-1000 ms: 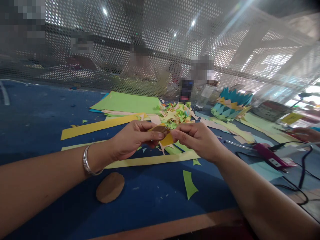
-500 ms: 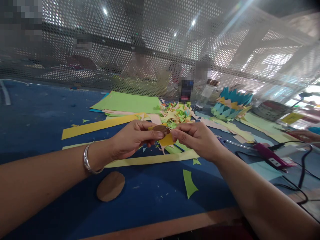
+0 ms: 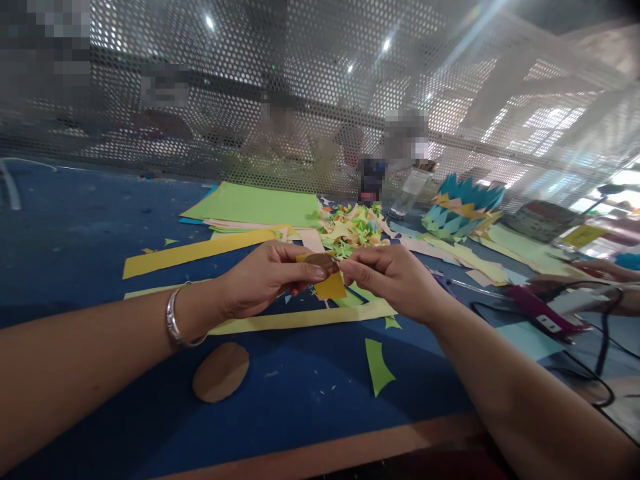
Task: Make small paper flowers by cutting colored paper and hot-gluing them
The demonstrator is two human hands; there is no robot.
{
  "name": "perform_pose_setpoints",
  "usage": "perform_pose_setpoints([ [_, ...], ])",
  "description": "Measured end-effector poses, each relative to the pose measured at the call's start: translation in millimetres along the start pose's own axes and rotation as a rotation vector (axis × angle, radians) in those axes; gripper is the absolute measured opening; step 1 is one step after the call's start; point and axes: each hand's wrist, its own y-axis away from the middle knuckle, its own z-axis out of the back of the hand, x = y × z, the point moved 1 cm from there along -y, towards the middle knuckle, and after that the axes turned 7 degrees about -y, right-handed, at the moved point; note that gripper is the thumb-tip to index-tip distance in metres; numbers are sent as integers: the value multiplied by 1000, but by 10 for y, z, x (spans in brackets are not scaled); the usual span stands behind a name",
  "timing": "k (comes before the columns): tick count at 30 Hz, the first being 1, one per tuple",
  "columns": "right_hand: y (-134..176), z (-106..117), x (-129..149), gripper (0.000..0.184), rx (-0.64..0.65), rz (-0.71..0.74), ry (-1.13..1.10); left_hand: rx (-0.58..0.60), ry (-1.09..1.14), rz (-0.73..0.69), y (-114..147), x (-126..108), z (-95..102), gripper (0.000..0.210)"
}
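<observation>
My left hand (image 3: 267,280) pinches a small brown cardboard piece (image 3: 320,260) against a piece of yellow paper (image 3: 331,287); thumb on top, fingers beneath. Close against its right edge, my right hand (image 3: 395,277) has thumb and forefinger pressed together around something thin, mostly hidden by the fingertips. Both hands hover above the blue tabletop. Below my left wrist lies a brown cardboard oval (image 3: 221,372). A green paper offcut (image 3: 379,367) rests below my right hand, and a pale yellow strip (image 3: 300,321) runs under both hands.
Behind the hands are green paper sheets (image 3: 265,203), a yellow strip (image 3: 200,252) and a heap of paper scraps (image 3: 357,227). Farther right stand a clear container (image 3: 411,190) and a blue paper crown (image 3: 465,207). A purple power strip (image 3: 547,312) with cables lies near another person's hand (image 3: 607,270).
The yellow paper and cardboard piece have turned slightly in my left hand, and my right fingertips have shifted a little. At far right, the other person's hand has moved towards the power strip.
</observation>
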Motion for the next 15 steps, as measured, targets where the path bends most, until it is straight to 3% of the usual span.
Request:
perform_pose_setpoints([
  [15, -3, 3, 34, 48, 22, 9, 110, 12, -79, 6, -3, 1, 25, 13],
])
